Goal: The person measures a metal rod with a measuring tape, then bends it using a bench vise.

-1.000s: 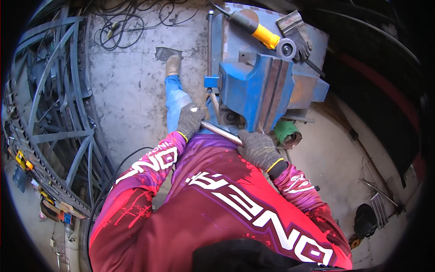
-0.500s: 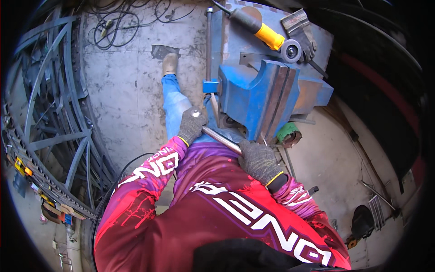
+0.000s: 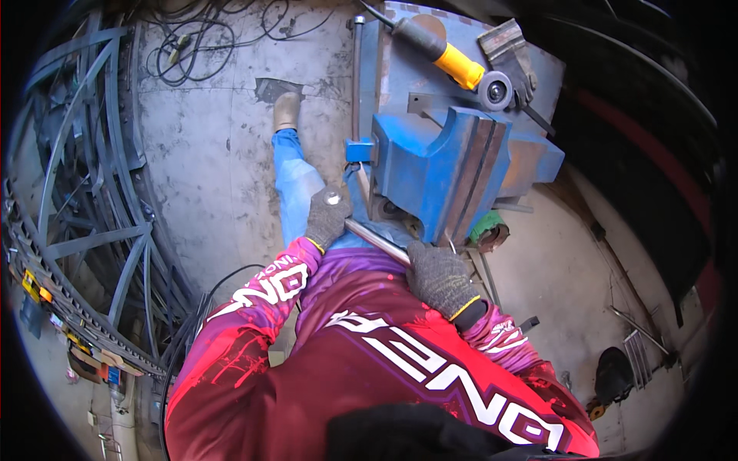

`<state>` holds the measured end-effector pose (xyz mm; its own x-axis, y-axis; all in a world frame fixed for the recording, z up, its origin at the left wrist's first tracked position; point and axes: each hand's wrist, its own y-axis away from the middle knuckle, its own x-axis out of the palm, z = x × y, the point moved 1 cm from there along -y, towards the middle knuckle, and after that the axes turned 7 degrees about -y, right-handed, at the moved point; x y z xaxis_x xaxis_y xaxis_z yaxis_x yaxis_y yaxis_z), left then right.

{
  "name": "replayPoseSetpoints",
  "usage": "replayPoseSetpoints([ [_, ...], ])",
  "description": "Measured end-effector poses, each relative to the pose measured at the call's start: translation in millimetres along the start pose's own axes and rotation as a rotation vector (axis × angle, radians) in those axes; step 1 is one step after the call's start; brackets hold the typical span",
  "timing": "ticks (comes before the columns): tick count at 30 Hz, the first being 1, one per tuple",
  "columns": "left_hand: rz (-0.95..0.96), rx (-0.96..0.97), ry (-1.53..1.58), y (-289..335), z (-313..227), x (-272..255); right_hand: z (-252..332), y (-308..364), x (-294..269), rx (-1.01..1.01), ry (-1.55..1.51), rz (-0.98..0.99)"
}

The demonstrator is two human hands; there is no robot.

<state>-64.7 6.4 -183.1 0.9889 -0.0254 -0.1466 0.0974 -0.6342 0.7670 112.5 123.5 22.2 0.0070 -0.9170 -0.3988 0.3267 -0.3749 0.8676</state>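
Observation:
A shiny metal tube [image 3: 378, 240] lies across my lap between both hands, sloping down toward the right. Wrapped round its left end is my left hand [image 3: 329, 218], in a dark grey knit glove; a round, bright end pokes out at the top of that fist. My right hand [image 3: 443, 278], gloved alike, grips the other end and hides it. Just beyond the right hand stands a large blue bench vise [image 3: 430, 165] with brown, rusty jaws. Its long handle bar [image 3: 357, 77] points away from me, apart from both hands.
A yellow-and-black angle grinder [image 3: 453, 63] and a grey work glove [image 3: 516, 65] rest on the blue metal bench [image 3: 547, 77]. Curved metal frames [image 3: 100, 238] pile up on the left. A black cable [image 3: 192, 58] coils on the floor. Below the vise sits a green cylindrical piece [image 3: 486, 229].
The view has shifted very slightly. Both hands keep their hold on the metal tube, which stays in nearly the same place.

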Motion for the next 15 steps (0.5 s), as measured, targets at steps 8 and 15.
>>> replayPoseSetpoints([
  [8, -0.016, 0.559, -0.370, -22.4, 18.0, 12.1, 5.3, 0.7, 7.6, 0.088, 0.053, 0.032],
  [15, -0.090, 0.428, -0.269, -15.6, 23.3, 11.3, 9.0, 0.1, 0.1, 0.152, 0.069, 0.137],
])
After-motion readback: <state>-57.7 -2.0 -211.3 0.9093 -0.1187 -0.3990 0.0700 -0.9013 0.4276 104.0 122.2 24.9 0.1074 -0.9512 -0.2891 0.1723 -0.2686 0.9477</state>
